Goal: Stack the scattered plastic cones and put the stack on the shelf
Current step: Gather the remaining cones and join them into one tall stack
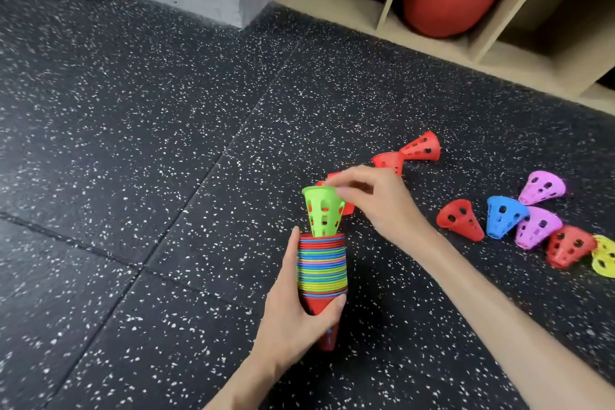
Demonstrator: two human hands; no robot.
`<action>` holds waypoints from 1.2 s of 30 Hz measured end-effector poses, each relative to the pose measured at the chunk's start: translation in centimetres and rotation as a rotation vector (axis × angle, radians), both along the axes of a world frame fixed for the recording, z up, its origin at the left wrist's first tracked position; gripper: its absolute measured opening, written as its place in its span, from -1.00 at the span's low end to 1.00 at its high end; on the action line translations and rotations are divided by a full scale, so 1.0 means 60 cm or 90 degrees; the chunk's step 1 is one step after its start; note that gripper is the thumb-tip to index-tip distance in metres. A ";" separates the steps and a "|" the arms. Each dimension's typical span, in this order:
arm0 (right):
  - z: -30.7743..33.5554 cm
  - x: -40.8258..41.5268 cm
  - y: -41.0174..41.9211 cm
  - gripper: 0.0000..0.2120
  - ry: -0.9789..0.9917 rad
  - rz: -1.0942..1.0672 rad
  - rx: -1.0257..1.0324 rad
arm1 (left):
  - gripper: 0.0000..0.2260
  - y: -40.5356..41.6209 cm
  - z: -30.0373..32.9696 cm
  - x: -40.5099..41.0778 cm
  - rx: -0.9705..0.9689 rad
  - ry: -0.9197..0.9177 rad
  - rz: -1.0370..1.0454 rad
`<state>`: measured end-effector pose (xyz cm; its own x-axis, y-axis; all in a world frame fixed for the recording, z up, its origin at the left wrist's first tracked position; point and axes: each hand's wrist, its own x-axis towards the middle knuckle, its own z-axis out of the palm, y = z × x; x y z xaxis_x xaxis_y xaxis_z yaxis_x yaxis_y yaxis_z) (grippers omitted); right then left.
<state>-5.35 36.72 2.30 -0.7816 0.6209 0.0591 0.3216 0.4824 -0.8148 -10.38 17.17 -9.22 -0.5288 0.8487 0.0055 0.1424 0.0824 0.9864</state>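
A stack of nested coloured cones (pixel 322 271) is gripped near its lower end by the curled fingers of the left hand (pixel 296 316), wide rims upward, above the speckled floor (pixel 139 176). A green cone (pixel 323 211) is pinched at its rim by the right hand (pixel 372 201), its narrow end set in the stack's top. Further right, loose red, blue, pink and yellow cones (pixel 506 221) are scattered on the floor, below the wooden shelf (pixel 466 46).
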 end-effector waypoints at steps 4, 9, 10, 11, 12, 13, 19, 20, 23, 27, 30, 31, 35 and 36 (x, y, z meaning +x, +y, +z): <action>-0.002 0.026 -0.048 -0.84 -0.035 0.014 -0.018 | -0.02 -0.020 0.005 0.000 0.009 -0.009 0.015; 0.039 0.057 -0.102 -0.81 -0.041 0.009 -0.018 | 0.02 -0.070 0.035 0.017 0.015 0.004 0.017; 0.052 0.065 -0.118 -0.82 -0.058 0.019 -0.012 | 0.03 -0.077 0.050 0.024 0.020 0.016 0.015; 0.068 0.075 -0.135 -0.82 -0.076 0.029 -0.007 | 0.04 -0.084 0.069 0.033 0.030 0.025 0.017; 0.085 0.087 -0.154 -0.82 -0.084 0.033 -0.001 | 0.06 -0.090 0.089 0.043 0.040 0.029 0.020; 0.106 0.101 -0.172 -0.83 -0.081 0.025 0.006 | 0.06 -0.097 0.111 0.053 0.052 0.032 0.020; 0.291 0.230 -0.281 -0.79 0.002 -0.034 0.111 | 0.03 -0.148 0.307 0.095 0.114 0.114 -0.107; 0.325 0.254 -0.298 -0.74 0.014 -0.037 0.126 | 0.02 -0.157 0.349 0.100 0.116 0.139 -0.139; 0.438 0.330 -0.348 -0.64 0.059 -0.058 0.160 | 0.02 -0.182 0.490 0.115 0.130 0.191 -0.235; 0.571 0.428 -0.409 -0.51 0.078 -0.064 0.223 | 0.03 -0.209 0.670 0.156 0.139 0.300 -0.339; 0.614 0.492 -0.449 -0.47 0.135 -0.103 0.285 | -0.02 -0.221 0.755 0.194 0.139 0.385 -0.381; 0.617 0.513 -0.463 -0.48 0.162 -0.126 0.290 | -0.05 -0.225 0.776 0.210 0.128 0.404 -0.398; 0.601 0.591 -0.498 -0.53 0.242 -0.186 0.256 | -0.13 -0.233 0.829 0.275 0.086 0.484 -0.465; 0.596 0.609 -0.501 -0.54 0.257 -0.194 0.238 | -0.13 -0.232 0.835 0.289 0.079 0.511 -0.473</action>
